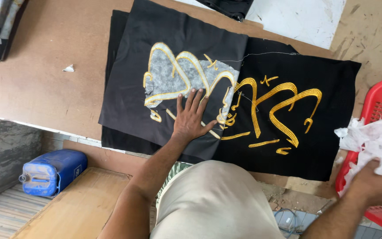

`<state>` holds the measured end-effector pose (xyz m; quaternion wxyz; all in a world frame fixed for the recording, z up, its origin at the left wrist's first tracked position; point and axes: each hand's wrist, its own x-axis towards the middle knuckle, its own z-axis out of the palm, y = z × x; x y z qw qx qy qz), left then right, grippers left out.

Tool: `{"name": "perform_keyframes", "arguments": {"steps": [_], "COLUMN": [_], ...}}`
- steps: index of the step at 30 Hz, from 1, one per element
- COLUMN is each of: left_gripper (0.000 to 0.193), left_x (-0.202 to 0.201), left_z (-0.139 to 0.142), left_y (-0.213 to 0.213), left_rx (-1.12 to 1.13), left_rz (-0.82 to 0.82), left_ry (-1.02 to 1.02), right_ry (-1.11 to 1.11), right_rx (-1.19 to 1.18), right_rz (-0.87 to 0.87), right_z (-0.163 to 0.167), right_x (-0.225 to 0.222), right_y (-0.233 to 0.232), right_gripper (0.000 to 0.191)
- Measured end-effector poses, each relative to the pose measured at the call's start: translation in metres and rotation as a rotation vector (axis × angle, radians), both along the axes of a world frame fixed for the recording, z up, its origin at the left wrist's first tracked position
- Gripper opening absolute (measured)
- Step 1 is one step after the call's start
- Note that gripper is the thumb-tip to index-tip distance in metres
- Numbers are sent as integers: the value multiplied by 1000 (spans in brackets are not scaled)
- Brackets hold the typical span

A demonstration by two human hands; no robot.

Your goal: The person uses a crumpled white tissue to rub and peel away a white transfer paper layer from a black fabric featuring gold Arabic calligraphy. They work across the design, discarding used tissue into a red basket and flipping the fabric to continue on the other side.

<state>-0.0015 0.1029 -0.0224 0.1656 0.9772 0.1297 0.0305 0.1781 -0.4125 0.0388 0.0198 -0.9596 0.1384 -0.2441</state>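
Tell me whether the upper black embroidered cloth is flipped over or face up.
Flipped over: the upper black cloth shows grey-white backing behind its gold stitching, under the left hand.

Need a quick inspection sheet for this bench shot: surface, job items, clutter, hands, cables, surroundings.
Surface: brown board table, scuffed, with a white sheet at the far edge.
Job's things: black cloth panels with gold embroidery; the turned-over panel shows grey backing.
Clutter: white paper scraps in a red basket; small scrap on the table.
Grippers: left hand flat on the turned panel; right hand gripping the scraps.
Cables: a blue cord on the floor.
Surroundings: blue jerrycan, wooden bench.
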Motion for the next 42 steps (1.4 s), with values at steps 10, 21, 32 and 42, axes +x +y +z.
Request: {"name": "perform_keyframes", "arguments": {"steps": [10,21,32,42], "left_gripper": [74,121,122,119], "left_x": [-79,-153,-152,-144], "left_z": [-10,-18,-12,-12], "left_y": [95,195,215,218], "left_rx": [-108,50,-4,-82], "left_rz": [148,147,118,112], "left_ry": [-177,83,218,187], "right_ry": [523,359,371,316], "right_rx": [499,179,397,66], "right_rz": [1257,1719,1297,1130], "right_z": [25,-49,-32,-63], "right_x": [-132,-179,-140,-137], "right_y": [413,576,605,620], "right_gripper": [45,16,16,10]}}
